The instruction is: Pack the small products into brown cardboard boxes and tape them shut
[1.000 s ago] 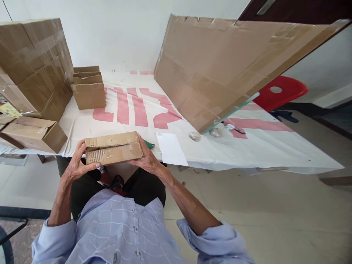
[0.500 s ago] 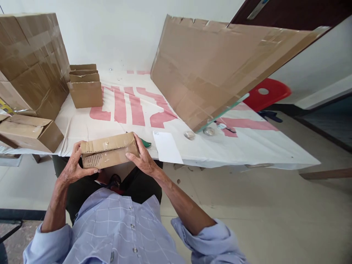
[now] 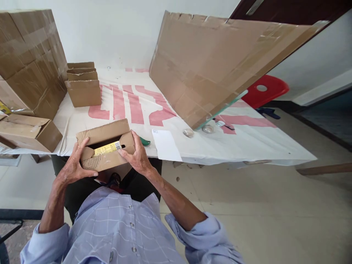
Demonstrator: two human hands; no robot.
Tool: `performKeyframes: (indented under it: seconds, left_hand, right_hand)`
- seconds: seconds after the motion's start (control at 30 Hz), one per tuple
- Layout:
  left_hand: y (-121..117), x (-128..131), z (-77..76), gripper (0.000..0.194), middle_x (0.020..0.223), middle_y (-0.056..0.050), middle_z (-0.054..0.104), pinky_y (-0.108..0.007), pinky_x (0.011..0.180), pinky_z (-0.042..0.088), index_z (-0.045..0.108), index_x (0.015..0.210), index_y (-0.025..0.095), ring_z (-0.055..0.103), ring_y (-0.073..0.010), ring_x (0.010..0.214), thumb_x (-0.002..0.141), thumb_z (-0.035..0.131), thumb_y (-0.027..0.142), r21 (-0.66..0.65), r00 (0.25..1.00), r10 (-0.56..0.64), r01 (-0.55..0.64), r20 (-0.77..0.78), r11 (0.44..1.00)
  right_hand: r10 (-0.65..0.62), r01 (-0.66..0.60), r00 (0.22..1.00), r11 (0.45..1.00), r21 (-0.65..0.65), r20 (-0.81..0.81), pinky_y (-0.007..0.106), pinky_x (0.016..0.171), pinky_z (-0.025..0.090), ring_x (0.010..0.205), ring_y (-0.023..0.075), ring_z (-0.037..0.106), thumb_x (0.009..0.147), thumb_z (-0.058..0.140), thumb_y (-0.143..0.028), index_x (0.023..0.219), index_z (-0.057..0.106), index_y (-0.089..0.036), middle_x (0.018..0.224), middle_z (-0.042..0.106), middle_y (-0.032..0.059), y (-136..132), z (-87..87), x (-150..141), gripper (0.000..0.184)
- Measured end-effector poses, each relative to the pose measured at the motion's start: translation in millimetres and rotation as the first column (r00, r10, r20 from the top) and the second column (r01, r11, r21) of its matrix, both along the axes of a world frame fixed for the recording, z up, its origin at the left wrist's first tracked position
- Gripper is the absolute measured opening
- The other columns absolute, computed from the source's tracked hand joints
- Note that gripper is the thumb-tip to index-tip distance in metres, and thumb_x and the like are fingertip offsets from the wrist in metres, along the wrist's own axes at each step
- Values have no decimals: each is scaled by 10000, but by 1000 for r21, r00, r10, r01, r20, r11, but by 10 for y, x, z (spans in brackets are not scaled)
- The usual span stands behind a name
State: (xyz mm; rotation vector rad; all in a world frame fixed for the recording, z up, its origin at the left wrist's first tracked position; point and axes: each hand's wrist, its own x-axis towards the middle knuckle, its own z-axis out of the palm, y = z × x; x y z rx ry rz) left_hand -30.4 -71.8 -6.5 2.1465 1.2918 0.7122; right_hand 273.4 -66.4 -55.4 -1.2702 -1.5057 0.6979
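Note:
A small cardboard box (image 3: 106, 161) is held between my two hands at the table's front edge, above my lap. Its long flap stands raised at the back, and a yellow printed label or packet (image 3: 107, 148) with a barcode shows in the opening. My left hand (image 3: 73, 165) grips the box's left end, thumb along the lower front. My right hand (image 3: 137, 156) clasps the right end, its thumb over the front edge near the barcode. The rest of the box's inside is dark. Just right of the box, a green object (image 3: 145, 141) is partly hidden by my right hand.
A white sheet of paper (image 3: 166, 145) lies on the covered table (image 3: 247, 146). Tape rolls (image 3: 208, 129) sit by a large leaning cardboard panel (image 3: 209, 66). At left are a closed box (image 3: 30, 132), an open box (image 3: 84, 93) and big stacked cartons (image 3: 30, 58). A red chair (image 3: 265, 90) stands behind.
The box's long flap has swung up and back, so the box is now open and the yellow label shows. Both hands still hold its ends.

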Motion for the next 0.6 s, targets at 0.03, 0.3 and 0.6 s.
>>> performKeyframes:
  seconds: [0.03, 0.3, 0.6]
  left_hand:
    - [-1, 3, 3, 1398, 1631, -221, 443, -702, 1265, 390, 247, 1762, 248, 448, -510, 1534, 659, 920, 781, 0, 1000, -2, 2, 5, 1000]
    - [-50, 13, -82, 1319, 1468, -169, 499, -674, 1252, 420, 321, 1735, 255, 518, -447, 1443, 674, 935, 741, 50, 1000, 9, -11, 29, 999]
    - [-111, 26, -61, 1214, 1522, -161, 485, -679, 1276, 392, 393, 1707, 272, 446, -459, 1513, 681, 982, 543, 13, 999, 45, -44, -12, 999]
  right_hand:
    - [-10, 10, 1000, 1000, 5, 11, 542, 1347, 371, 1584, 350, 458, 867, 805, -518, 1670, 394, -193, 1672, 506, 187, 13, 10, -3, 959]
    - [78, -77, 997, 996, 52, -16, 541, 1195, 501, 1370, 335, 632, 890, 765, -572, 1479, 594, -227, 1498, 664, 161, 206, 319, 176, 704]
    - [352, -365, 920, 930, -49, -173, 310, 793, 532, 856, 182, 646, 836, 796, -724, 993, 768, -191, 915, 738, 26, 662, 753, 327, 555]
